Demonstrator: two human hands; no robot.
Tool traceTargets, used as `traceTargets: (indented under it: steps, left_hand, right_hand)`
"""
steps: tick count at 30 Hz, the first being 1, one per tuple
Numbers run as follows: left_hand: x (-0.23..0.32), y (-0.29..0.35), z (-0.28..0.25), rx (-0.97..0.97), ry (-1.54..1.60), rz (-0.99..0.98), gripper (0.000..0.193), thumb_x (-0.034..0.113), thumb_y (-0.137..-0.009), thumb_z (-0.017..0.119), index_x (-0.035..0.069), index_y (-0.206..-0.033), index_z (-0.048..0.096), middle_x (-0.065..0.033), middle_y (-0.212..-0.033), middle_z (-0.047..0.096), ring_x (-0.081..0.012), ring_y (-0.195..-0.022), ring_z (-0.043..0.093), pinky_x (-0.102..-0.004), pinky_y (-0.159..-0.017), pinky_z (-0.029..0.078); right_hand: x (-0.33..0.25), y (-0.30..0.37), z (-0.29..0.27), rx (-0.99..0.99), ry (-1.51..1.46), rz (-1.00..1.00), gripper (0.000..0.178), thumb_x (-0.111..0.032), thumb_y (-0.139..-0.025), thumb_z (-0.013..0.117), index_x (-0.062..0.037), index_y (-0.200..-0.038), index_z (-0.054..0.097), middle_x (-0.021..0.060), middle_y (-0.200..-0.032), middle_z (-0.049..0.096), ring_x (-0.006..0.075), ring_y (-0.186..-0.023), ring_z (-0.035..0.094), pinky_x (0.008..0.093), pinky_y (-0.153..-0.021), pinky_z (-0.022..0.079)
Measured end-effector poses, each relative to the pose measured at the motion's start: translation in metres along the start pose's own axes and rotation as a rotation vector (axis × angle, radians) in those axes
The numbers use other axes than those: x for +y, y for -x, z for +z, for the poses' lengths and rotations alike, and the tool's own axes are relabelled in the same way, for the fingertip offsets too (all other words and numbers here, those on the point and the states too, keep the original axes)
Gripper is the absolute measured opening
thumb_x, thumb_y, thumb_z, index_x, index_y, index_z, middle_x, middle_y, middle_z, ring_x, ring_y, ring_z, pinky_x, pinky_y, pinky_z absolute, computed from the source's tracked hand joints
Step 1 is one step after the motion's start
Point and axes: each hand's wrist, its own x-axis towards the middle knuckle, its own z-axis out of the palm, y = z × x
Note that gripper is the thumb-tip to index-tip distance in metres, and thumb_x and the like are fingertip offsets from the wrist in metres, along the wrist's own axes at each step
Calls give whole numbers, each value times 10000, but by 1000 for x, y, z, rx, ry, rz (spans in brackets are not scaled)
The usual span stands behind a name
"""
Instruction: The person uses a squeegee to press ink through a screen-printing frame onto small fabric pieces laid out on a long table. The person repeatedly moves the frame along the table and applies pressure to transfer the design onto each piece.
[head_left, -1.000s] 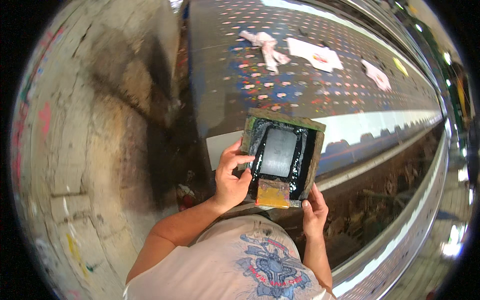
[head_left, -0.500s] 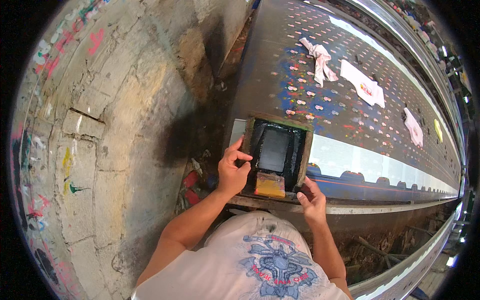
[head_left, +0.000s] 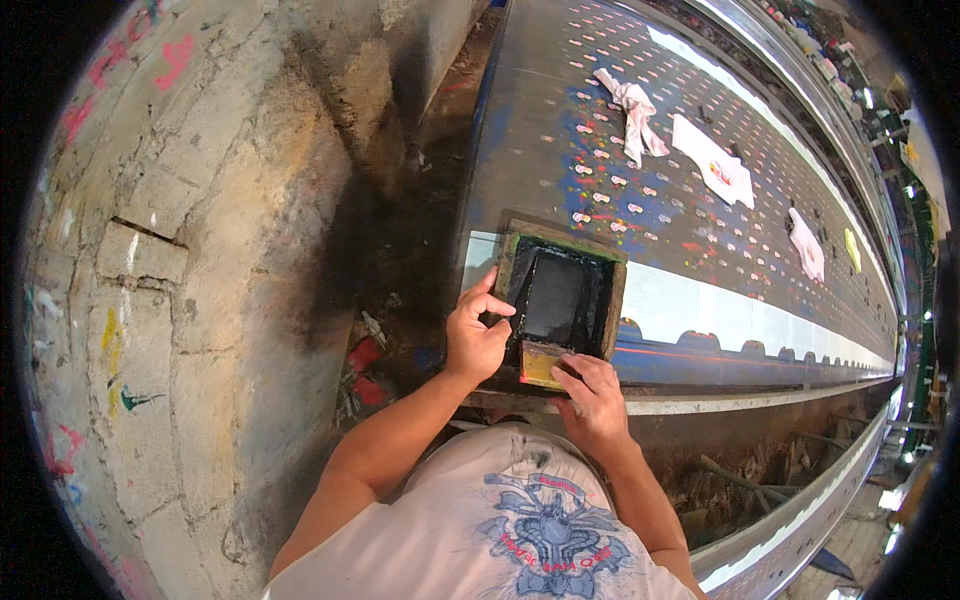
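Observation:
A small wooden screen-printing frame [head_left: 612,305] with black ink round its inner edges lies flat at the near left end of a long printing table. My left hand [head_left: 476,340] grips the frame's left side, thumb and forefinger bent over the rim. Inside the near edge rests a squeegee [head_left: 541,366] with a yellow-stained wooden handle. The fingers of my right hand [head_left: 598,403] are closed on the right end of that handle. Its blade is hidden from view. The dark mesh [head_left: 552,295] shows in the middle of the frame.
Beyond the frame, the long dark table [head_left: 510,150] carries rows of small prints and paint stains. Several pale cloth pieces [head_left: 712,160] lie on it. White strips [head_left: 700,301] run along its length. A rough, paint-marked wall [head_left: 230,300] rises at the left.
My right hand has left the frame's near right corner and moved left onto the squeegee handle. My left hand stays on the frame's left side.

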Motion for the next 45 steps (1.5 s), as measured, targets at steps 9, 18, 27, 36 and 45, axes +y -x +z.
traceTargets:
  steps: [9, 18, 27, 36, 45]
  left_hand:
    - [-8, 1, 1, -4, 8, -21, 250, -145, -828, 755, 92, -908, 749, -293, -1660, 653, -383, -1522, 654, -445, -1260, 487]
    - [27, -15, -18, -233, -401, 53, 695, -13, -872, 830, 82, -1550, 716, -240, -1612, 631, -457, -1490, 567, -556, -1264, 457]
    - [68, -43, -35, -482, -920, 404, 452, 222, -1042, 757, -29, -1418, 782, -166, -1652, 627, -428, -1558, 505, -597, -1306, 364]
    - [62, -48, -33, -502, -952, 449, 453, 216, -1030, 740, -33, -1408, 766, -156, -1616, 654, -395, -1530, 546, -616, -1324, 357]
    - [35, -19, -25, -343, -670, 248, 660, 84, -943, 802, -8, -1579, 653, -224, -1658, 587, -445, -1560, 502, -588, -1289, 403]
  right_hand:
    - [-7, -36, -3, -52, 118, -2, 504, 116, -828, 746, 14, -1320, 786, 181, -1284, 797, 404, -1194, 743, 506, -1039, 614]
    - [20, -88, -38, -263, 65, 42, 523, 154, -835, 691, 35, -1336, 784, 221, -1200, 820, 432, -1144, 742, 511, -1002, 624]
    - [74, -145, -7, -1, 196, 52, 513, 124, -846, 710, -2, -1335, 798, 188, -1238, 830, 408, -1187, 727, 508, -1078, 586]
    - [27, -77, 4, -29, 190, -27, 473, 17, -898, 737, -57, -1353, 841, 130, -1208, 826, 325, -1077, 725, 464, -1000, 594]
    - [-11, -29, 10, -40, 123, 36, 598, 59, -805, 788, -54, -1392, 821, 125, -1300, 809, 352, -1141, 733, 477, -1032, 613]
